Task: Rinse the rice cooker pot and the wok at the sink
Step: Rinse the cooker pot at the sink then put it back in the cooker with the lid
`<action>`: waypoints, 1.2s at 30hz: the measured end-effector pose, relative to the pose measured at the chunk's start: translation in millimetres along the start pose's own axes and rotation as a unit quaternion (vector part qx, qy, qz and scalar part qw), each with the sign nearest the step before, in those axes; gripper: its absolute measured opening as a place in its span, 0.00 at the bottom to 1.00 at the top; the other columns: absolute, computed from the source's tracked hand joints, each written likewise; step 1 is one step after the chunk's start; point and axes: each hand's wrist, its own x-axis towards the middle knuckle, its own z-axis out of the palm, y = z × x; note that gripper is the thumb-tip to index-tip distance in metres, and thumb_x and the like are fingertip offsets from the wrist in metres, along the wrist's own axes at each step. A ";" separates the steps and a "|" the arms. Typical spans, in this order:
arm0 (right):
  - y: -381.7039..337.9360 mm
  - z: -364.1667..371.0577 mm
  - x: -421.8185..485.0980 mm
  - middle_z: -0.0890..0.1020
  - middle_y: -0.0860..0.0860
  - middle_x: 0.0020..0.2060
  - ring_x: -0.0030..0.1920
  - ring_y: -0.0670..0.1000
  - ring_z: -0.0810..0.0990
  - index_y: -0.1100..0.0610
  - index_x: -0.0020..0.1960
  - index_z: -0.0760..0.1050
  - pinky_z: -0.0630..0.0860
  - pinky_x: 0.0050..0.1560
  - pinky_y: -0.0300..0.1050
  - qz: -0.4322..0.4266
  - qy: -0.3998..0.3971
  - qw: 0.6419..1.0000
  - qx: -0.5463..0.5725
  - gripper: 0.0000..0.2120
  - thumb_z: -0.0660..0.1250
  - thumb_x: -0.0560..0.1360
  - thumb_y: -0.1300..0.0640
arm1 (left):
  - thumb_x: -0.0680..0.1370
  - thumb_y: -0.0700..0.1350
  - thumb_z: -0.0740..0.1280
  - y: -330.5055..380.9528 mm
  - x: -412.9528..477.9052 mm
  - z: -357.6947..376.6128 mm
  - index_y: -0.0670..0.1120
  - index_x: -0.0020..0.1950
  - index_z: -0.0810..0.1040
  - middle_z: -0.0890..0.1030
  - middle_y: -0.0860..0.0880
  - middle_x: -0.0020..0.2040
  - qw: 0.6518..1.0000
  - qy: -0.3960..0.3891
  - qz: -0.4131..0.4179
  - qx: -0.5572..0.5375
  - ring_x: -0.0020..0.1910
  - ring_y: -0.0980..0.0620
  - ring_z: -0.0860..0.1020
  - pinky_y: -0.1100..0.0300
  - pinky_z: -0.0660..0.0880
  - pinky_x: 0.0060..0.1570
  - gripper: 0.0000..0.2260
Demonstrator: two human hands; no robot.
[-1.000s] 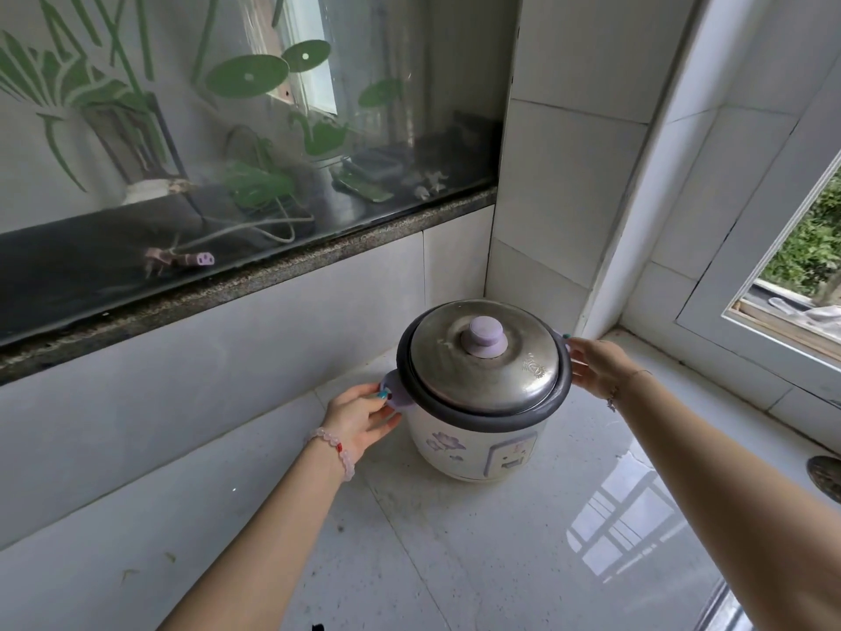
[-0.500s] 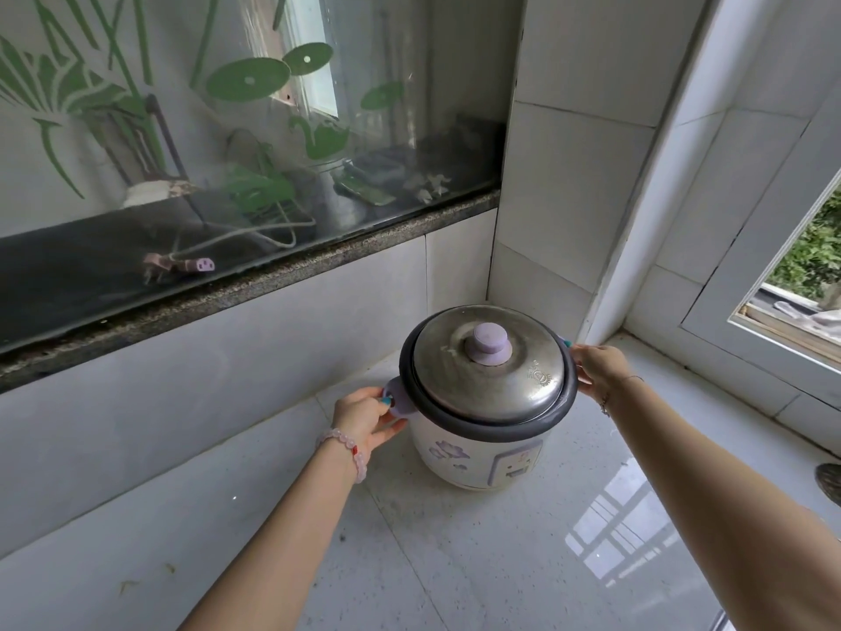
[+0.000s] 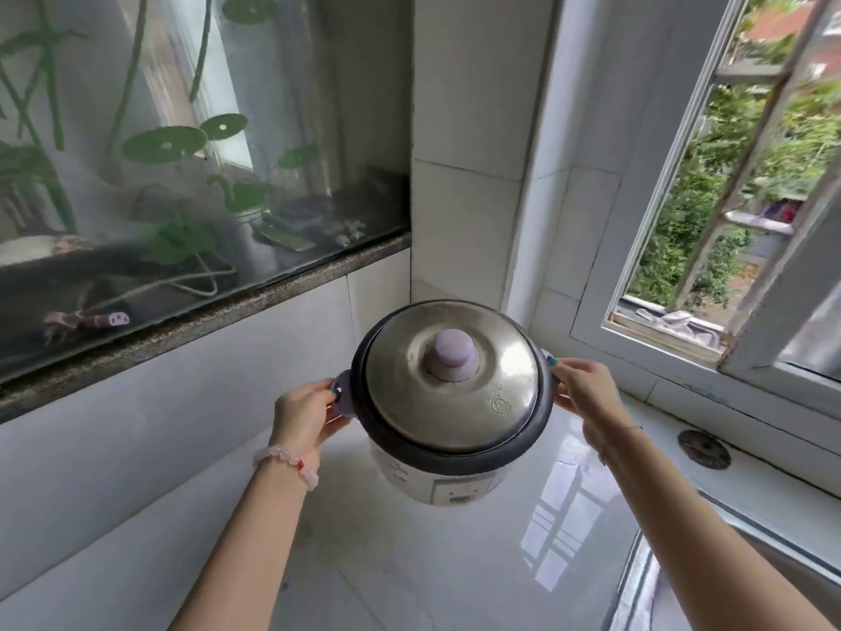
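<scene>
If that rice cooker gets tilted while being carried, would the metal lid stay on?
Probably not. The lid looks merely seated in the dark rim, no clamp visible, so it could slide off. Both hands, left hand and right hand, hold side handles; neither steadies the knob.

The metal lid (image 3: 450,380) covers the rice cooker (image 3: 448,475), so the inner pot cannot be seen. The cooker's dark rim hides most of its white body, and the printed panel low on the front is too blurred to read. Its right handle is hidden behind the right hand (image 3: 587,398); the left hand (image 3: 302,414) covers part of the left handle (image 3: 343,396). The stamped mark on the lid is too small to read. Both forearms run off the bottom edge. The things behind the glass pane (image 3: 273,129) are hazy.
</scene>
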 end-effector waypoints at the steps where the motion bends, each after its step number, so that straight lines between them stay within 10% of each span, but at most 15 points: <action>1: -5.4 -8.9 -7.5 0.69 0.55 0.29 0.30 0.49 0.68 0.71 0.41 0.75 0.70 0.31 0.36 -0.026 0.008 0.999 -0.018 0.08 0.59 0.75 0.68 | 0.75 0.30 0.61 1.9 -5.1 2.4 0.41 0.38 0.80 0.80 0.40 0.45 1.000 -0.004 0.014 -0.001 0.48 0.39 0.78 0.54 0.75 0.45 0.12; 6: -19.4 -49.2 -44.4 0.70 0.58 0.33 0.34 0.53 0.67 0.81 0.48 0.68 0.68 0.33 0.43 -0.079 0.060 0.994 -0.043 0.13 0.57 0.74 0.69 | 0.77 0.36 0.63 4.6 -34.7 20.3 0.38 0.50 0.80 0.81 0.41 0.45 0.997 -0.053 0.033 -0.050 0.42 0.46 0.78 0.58 0.78 0.40 0.07; 12: -7.9 -97.1 -92.1 0.72 0.57 0.30 0.32 0.53 0.70 0.78 0.48 0.71 0.73 0.27 0.38 -0.050 0.111 0.993 -0.006 0.11 0.55 0.74 0.70 | 0.78 0.38 0.64 -6.7 -83.5 31.5 0.38 0.43 0.78 0.83 0.45 0.33 0.946 -0.165 -0.144 -0.241 0.30 0.54 0.82 0.65 0.78 0.30 0.06; 22: 19.8 -163.5 -163.5 0.74 0.54 0.28 0.20 0.41 0.70 0.65 0.41 0.75 0.71 0.21 0.32 -0.041 0.203 0.977 0.046 0.10 0.56 0.74 0.71 | 0.79 0.37 0.61 -38.8 -156.9 62.0 0.39 0.46 0.81 0.83 0.43 0.42 0.967 -0.207 -0.082 -0.123 0.46 0.49 0.80 0.55 0.74 0.53 0.09; 36: 25.3 -223.1 -282.4 0.80 0.55 0.37 0.29 0.42 0.79 0.63 0.50 0.76 0.73 0.26 0.31 -0.080 0.376 0.922 0.037 0.06 0.62 0.78 0.63 | 0.79 0.37 0.60 -58.3 -208.1 129.7 0.39 0.41 0.78 0.76 0.42 0.40 0.941 -0.328 0.046 0.061 0.41 0.46 0.72 0.52 0.72 0.44 0.10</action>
